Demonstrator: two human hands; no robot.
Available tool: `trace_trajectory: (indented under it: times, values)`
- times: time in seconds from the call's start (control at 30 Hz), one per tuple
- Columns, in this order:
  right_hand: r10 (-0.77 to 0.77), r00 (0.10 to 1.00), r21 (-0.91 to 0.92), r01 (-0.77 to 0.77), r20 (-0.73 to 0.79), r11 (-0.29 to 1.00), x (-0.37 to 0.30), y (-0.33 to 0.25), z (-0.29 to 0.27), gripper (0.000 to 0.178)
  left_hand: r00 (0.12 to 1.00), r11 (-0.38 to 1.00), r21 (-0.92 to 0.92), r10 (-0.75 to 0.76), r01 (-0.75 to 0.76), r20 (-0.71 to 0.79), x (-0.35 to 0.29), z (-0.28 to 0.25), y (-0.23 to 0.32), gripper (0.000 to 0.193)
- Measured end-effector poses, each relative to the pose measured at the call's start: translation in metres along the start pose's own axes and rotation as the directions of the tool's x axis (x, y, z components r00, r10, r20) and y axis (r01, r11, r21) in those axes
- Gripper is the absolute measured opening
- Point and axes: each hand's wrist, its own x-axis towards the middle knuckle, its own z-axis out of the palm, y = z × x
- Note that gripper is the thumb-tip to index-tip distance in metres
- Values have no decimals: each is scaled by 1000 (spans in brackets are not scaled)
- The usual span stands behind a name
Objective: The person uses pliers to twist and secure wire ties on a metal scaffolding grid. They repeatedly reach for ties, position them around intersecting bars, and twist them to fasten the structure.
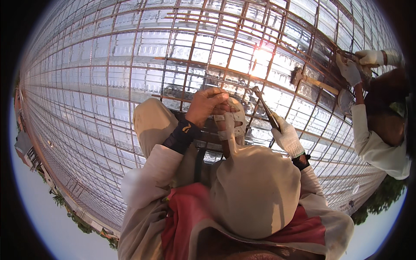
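My bare left hand (209, 105), with a dark band on its wrist, is closed in a pinch above my sandaled foot (235, 125). Whatever its fingertips hold is too small to make out. A pale knitted glove covers my right hand (287, 138), which grips the handles of a pair of pincers (265, 107). The pincers' head points up and to the left, over the rusty rebar mesh (229, 56). From this view I cannot tell whether the jaws touch a bar. Shiny metal decking (151, 43) lies beneath the mesh.
A wooden-handled hammer (320, 84) rests on the mesh to the right. Beyond it, a co-worker's gloved hands (350, 71) are at the bars, close to a shoe (345, 102). My bent knees (255, 190) take up the near middle. Several loose bars (195, 17) lie across the far mesh.
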Motion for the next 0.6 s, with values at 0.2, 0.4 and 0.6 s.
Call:
trace_trajectory:
  times: [0.2, 0.4, 0.6]
  values:
    - [-88, 987, -237, 54, -134, 970, 16, -93, -15, 49, 1000, 999, 24, 22, -21, -10, 5, 7, 0, 28]
    - [-133, 975, 340, 188, -181, 921, 59, -129, 34, 31, 992, 992, 34, 122, -121, -14, 12, 18, 4, 36]
    - [16, 978, 569, 107, -207, 815, 69, -129, 47, 18, 946, 973, 221, 137, -72, -293, 10, -4, -10, 50]
